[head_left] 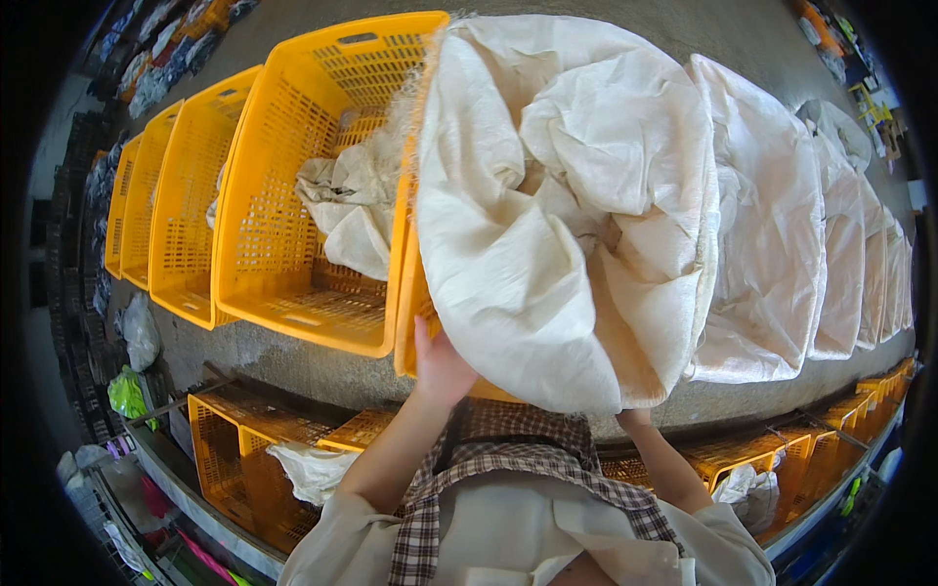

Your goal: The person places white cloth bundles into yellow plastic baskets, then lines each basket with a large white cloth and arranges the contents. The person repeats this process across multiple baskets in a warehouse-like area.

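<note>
**Mia:** Grey concrete floor (293, 366) runs under everything. What sits on it?

**Ben:** Yellow plastic baskets with holes in the sides. A row of them goes up toward ten o'clock. The big empty-looking yellow basket (293, 195) at eleven o'clock has a crumpled cream cloth (350, 210) inside, against its right wall.

**Mia:** And the huge white thing in the middle?

**Ben:** That is a big cream woven sack (557, 205). It fills another yellow basket (410, 322), and you only see that basket's left edge. The sack is all crumpled and folded at the top, and it hangs over the near side.

**Mia:** More sacks?

**Ben:** Yes, a line of sack-covered baskets (782, 225) goes off toward three o'clock, one touching the next.

**Mia:** Where are the hands?

**Ben:** The left hand (440, 366) is up at about six o'clock from the sack, palm pressed on the basket's near wall, just under the sack's edge. The thumb points up. The fingers go behind the sack, so I cannot tell if they curl.

**Mia:** The right one?

**Ben:** The right hand (633, 418) goes up under the hanging sack. Only the wrist shows, so I cannot tell its grip.

**Mia:** Anything below?

**Ben:** Lower yellow crates (234, 439) at seven o'clock, one with a white cloth (313, 469), and more at four o'clock.
</note>
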### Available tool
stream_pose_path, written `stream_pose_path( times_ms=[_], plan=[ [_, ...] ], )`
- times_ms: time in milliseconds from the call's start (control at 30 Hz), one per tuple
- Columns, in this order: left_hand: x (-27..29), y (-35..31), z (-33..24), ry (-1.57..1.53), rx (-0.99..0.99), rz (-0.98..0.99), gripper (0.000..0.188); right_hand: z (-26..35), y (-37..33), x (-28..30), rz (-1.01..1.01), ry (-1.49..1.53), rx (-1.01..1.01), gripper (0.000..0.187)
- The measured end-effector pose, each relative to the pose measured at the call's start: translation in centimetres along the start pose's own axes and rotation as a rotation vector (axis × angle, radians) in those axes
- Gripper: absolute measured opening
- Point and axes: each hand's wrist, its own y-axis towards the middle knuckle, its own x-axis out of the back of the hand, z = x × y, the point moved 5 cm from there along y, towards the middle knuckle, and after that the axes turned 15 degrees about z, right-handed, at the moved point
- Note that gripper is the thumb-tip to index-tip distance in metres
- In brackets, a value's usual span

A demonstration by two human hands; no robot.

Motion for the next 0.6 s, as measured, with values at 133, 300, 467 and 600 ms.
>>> stream_pose_path(
  times_ms=[133, 300, 467, 600],
  plan=[
    [3.8, -7.4, -6.2, 0.410, -0.296, -0.311, 0.025, 3.5, -2.0, -0.4, 0.335, 0.174, -0.190, 0.041],
    [8.6, -11.5, -8.0, 1.192, -0.048, -0.591, 0.022, 6.8, -4.4, 0.2, 0.135, -0.109, -0.124, 0.049],
    [9.9, -13.2, -7.9, 1.640, -0.109, -0.532, 0.031, 7.7, -3.5, -0.1, 0.052, -0.170, -0.092, 0.051],
    [14.2, -11.8, -7.8, 1.713, -0.082, -0.532, 0.024, 8.7, -3.0, -0.2, 0.030, -0.152, -0.104, 0.052]
  ],
)
